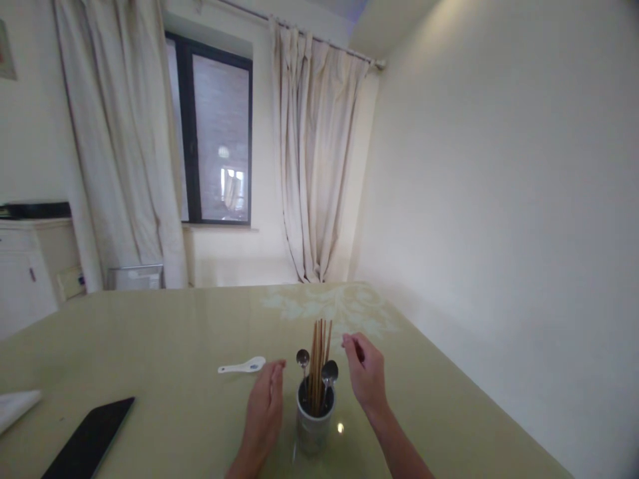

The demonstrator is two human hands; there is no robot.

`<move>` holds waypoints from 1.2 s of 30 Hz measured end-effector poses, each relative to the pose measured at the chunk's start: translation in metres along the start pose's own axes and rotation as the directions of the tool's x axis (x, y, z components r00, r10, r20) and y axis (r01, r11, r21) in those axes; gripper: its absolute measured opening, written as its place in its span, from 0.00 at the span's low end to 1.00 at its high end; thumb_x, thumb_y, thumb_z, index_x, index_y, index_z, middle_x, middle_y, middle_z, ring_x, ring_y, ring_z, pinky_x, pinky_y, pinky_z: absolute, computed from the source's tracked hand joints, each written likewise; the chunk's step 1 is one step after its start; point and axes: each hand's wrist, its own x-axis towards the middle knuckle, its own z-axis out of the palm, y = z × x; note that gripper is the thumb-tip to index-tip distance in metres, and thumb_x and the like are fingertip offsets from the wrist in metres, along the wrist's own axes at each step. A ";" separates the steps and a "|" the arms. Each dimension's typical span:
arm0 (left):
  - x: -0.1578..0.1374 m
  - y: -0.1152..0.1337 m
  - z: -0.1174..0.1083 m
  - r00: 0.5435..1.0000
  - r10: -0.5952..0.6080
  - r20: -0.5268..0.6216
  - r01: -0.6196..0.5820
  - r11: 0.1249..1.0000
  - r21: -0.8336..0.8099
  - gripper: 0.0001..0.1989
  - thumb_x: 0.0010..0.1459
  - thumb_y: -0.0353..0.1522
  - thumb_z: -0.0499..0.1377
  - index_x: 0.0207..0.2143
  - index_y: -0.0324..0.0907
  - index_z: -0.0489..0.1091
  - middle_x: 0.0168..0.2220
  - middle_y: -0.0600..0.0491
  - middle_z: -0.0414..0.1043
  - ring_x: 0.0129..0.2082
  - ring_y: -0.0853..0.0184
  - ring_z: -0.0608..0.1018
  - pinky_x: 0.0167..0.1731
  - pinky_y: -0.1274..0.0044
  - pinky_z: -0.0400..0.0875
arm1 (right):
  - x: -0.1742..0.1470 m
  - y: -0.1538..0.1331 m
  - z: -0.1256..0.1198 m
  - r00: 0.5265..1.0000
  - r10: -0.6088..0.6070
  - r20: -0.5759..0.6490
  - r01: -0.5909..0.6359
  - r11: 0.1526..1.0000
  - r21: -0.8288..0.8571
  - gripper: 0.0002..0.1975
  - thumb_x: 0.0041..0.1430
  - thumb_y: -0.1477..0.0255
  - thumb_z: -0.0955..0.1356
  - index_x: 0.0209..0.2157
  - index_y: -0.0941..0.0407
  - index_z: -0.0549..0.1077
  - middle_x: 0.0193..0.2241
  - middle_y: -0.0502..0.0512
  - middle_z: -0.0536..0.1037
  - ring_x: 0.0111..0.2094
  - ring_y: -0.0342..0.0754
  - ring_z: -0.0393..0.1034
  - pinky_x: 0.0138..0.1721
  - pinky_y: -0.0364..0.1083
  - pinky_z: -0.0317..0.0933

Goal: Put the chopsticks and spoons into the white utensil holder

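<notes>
A dining room in a home: cream curtains (309,159) hang on a rod beside a dark-framed window (214,133), a white cabinet (24,266) stands by the wall, and a glossy green table (150,332) carries a holder (314,419) of chopsticks (319,362) and metal spoons, with a ceramic spoon (242,366) lying nearby
</notes>
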 end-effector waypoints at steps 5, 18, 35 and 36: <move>0.011 -0.039 -0.029 0.992 0.040 -0.122 0.059 0.705 0.707 0.24 0.68 0.27 0.47 0.59 0.41 0.75 0.64 0.38 0.75 0.67 0.49 0.72 0.70 0.49 0.52 | -0.020 0.058 0.036 0.973 0.231 0.016 -0.231 0.961 0.152 0.34 0.60 0.37 0.66 0.23 0.53 0.73 0.19 0.48 0.68 0.24 0.49 0.63 0.27 0.46 0.58; 0.014 -0.018 -0.028 0.957 0.190 -0.219 -0.096 0.920 0.381 0.13 0.75 0.39 0.49 0.46 0.45 0.70 0.37 0.49 0.80 0.33 0.61 0.83 0.32 0.73 0.75 | -0.026 0.062 0.034 0.947 0.313 -0.072 -0.286 0.924 0.254 0.33 0.65 0.38 0.63 0.27 0.53 0.74 0.19 0.45 0.61 0.22 0.47 0.57 0.25 0.46 0.54; -0.038 0.032 0.002 0.758 0.615 -0.218 -0.610 0.786 0.098 0.29 0.70 0.42 0.59 0.70 0.47 0.58 0.64 0.38 0.65 0.63 0.51 0.73 0.56 0.60 0.76 | -0.054 0.018 0.002 0.894 -0.324 -0.308 0.381 0.913 0.145 0.06 0.74 0.74 0.66 0.45 0.54 0.75 0.30 0.52 0.76 0.28 0.46 0.72 0.26 0.42 0.68; -0.039 0.032 0.006 0.811 0.545 -0.212 -0.552 0.833 0.032 0.32 0.70 0.47 0.58 0.70 0.46 0.55 0.66 0.37 0.62 0.66 0.48 0.70 0.58 0.56 0.74 | -0.050 0.019 0.000 0.888 -0.333 -0.319 0.388 0.913 0.127 0.06 0.74 0.74 0.66 0.44 0.54 0.76 0.30 0.52 0.76 0.28 0.46 0.72 0.27 0.42 0.68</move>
